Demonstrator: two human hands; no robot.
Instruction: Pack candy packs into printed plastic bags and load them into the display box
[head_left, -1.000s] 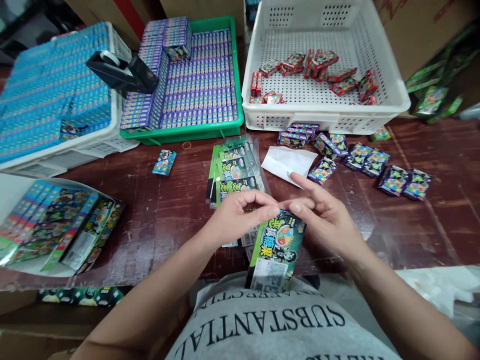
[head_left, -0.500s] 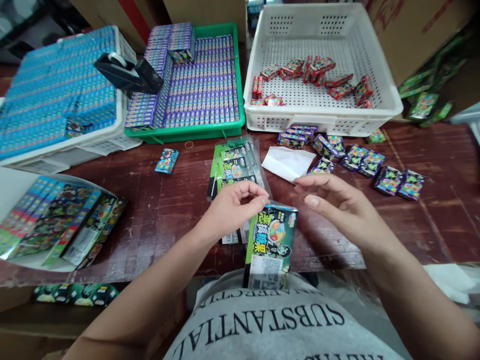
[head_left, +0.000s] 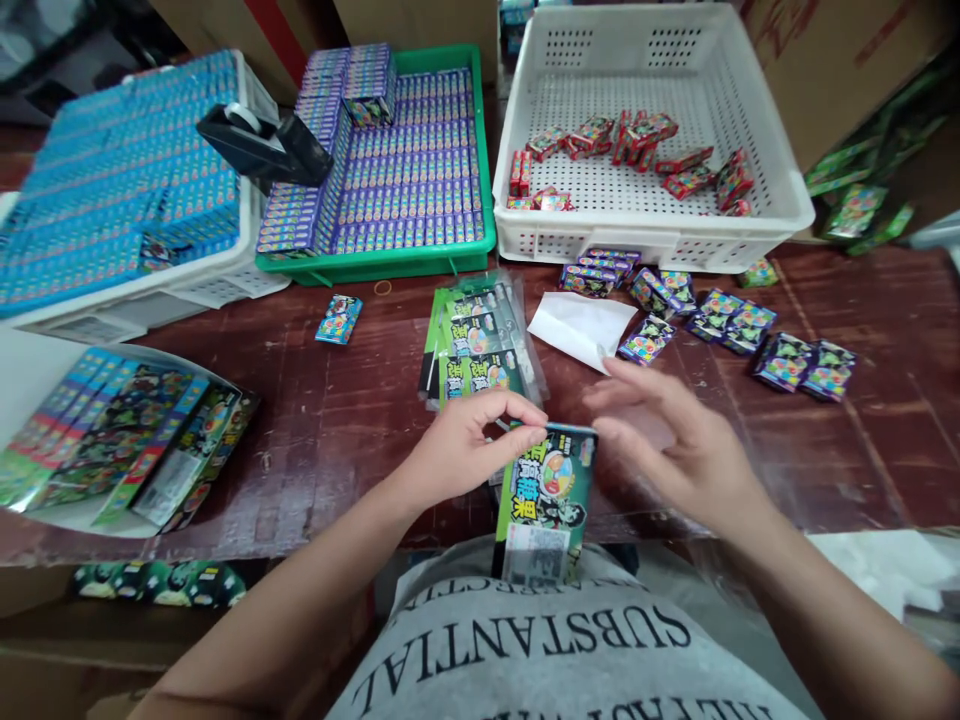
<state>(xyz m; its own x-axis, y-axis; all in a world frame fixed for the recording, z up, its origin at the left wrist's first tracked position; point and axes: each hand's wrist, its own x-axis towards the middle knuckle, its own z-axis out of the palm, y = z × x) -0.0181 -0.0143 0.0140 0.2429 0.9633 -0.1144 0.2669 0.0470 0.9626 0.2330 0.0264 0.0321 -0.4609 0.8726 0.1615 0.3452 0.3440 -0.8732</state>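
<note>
My left hand (head_left: 487, 440) pinches the top left corner of a green and black candy packet (head_left: 547, 490), which stands upright against the front of my shirt. The packet carries large printed characters, a colour wheel and a pale label. Beside its top right corner is my right hand (head_left: 675, 450), thumb and fingers apart and a little blurred. Whether the thumb touches the corner, I cannot tell. Just beyond my left hand lies a pile of similar flat packets in clear sleeves (head_left: 480, 340). A white paper sheet (head_left: 581, 325) lies beyond my right hand.
Small purple boxes (head_left: 731, 320) lie to the right. Behind stand a white crate (head_left: 652, 245) with red boxes, a green tray (head_left: 382, 265) of purple boxes, and a crate of blue boxes (head_left: 112, 180). A tape dispenser (head_left: 262, 145) rests across them. An open carton (head_left: 127, 440) sits left.
My right hand has come closer to the packet's top right corner. The packet's top edge now looks thinner and straighter. My left hand keeps its pinch and sits slightly lower.
</note>
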